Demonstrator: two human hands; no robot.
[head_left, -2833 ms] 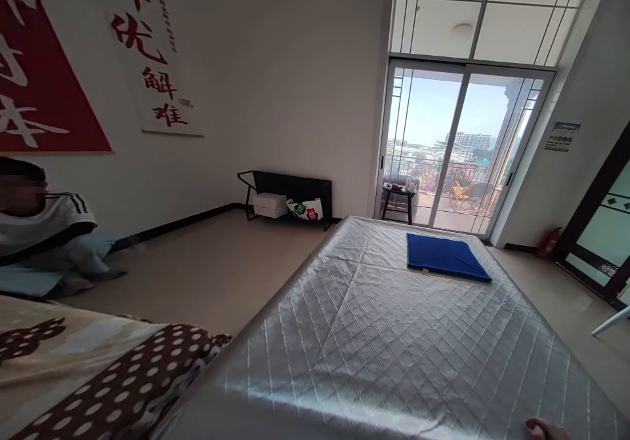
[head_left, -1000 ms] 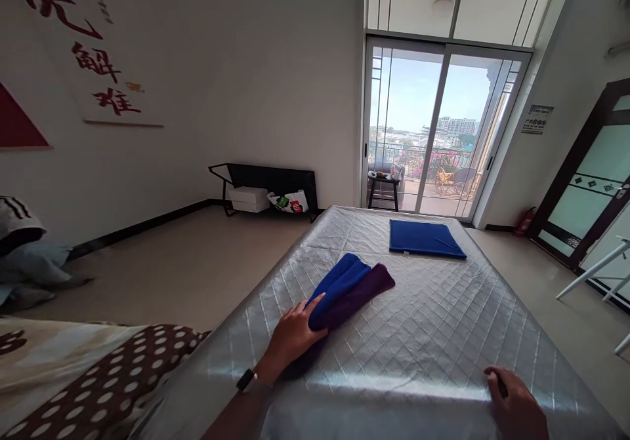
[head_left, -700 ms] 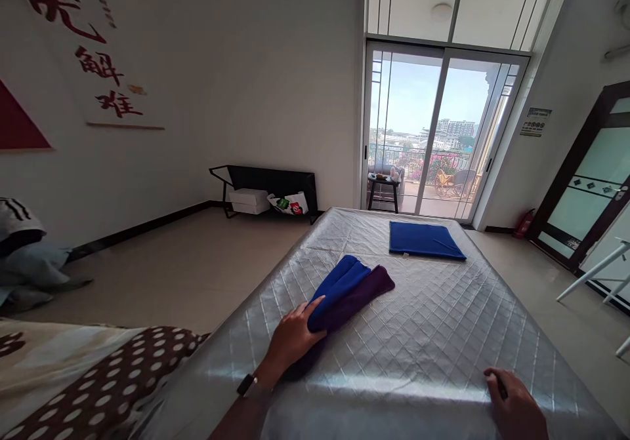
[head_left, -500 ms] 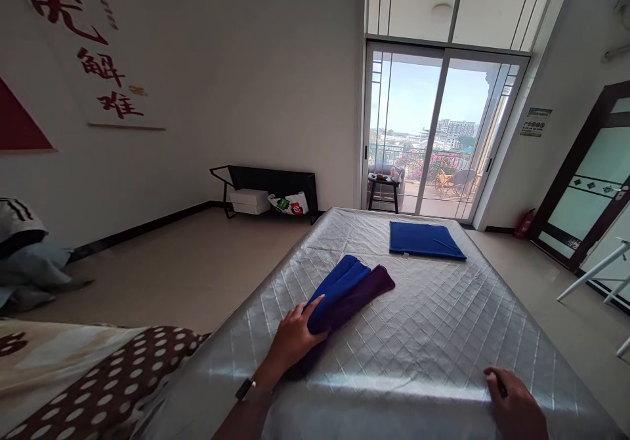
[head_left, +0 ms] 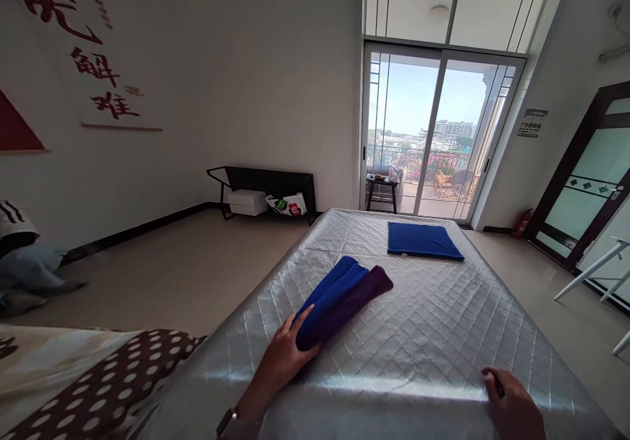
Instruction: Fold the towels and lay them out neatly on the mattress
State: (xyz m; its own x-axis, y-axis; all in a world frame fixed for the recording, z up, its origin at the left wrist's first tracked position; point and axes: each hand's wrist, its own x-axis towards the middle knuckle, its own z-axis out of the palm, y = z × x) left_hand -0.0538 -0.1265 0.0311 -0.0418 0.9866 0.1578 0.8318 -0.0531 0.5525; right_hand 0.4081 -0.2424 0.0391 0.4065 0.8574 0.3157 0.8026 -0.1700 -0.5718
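On the silver quilted cover [head_left: 443, 335], the folded blue-and-purple cloths [head_left: 331, 294] lay toward the left edge. The left hand [head_left: 283, 355] had just slid back to their near end, likely a lighter contact – gripping or merely resting, I couldn't tell. The right hand [head_left: 514, 404] curled narrowly toward the near-right corner, any contents unseen. Beneath the black bench [head_left: 270, 181] sat a white box [head_left: 246, 202] and printed bag [head_left: 286, 204] – insides hidden.

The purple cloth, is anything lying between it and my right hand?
Nothing visible stands between the purple cloth and your right hand; only the silver quilted cover lies between them. Your left hand touches the blue cloth's near end.
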